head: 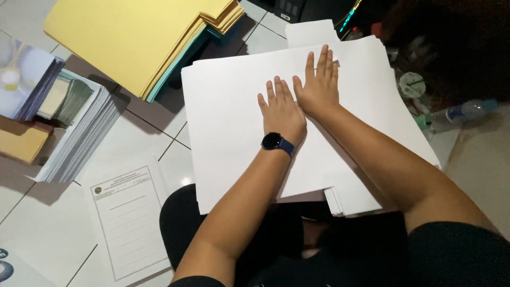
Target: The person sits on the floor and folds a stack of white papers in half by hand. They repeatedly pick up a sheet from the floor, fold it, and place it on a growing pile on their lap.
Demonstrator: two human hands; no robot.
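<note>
I see both sets of fingers spread flat and pressing, gripping nothing. The left hand (282,112), with a dark watch (276,142) at its wrist, lies palm down near the middle of the white sheet (228,127); the right hand (319,87) lies just beside it, thumb edge touching, its fingertips reaching toward the sheet's far edge. That sheet lies directly under my fingers, topping a white paper stack (348,199) that rests across the lap, above the tiled floor (159,122).

The paper is plain white, large, unprinted on top, with loose edges fanned at the near right corner.

I count two hands on the one white stack. Farther out lie one pile of yellow sheets (133,37) at top left, one printed form (130,218) on the floor at bottom left, and one bundle of printed pages (79,138) at the left.
</note>
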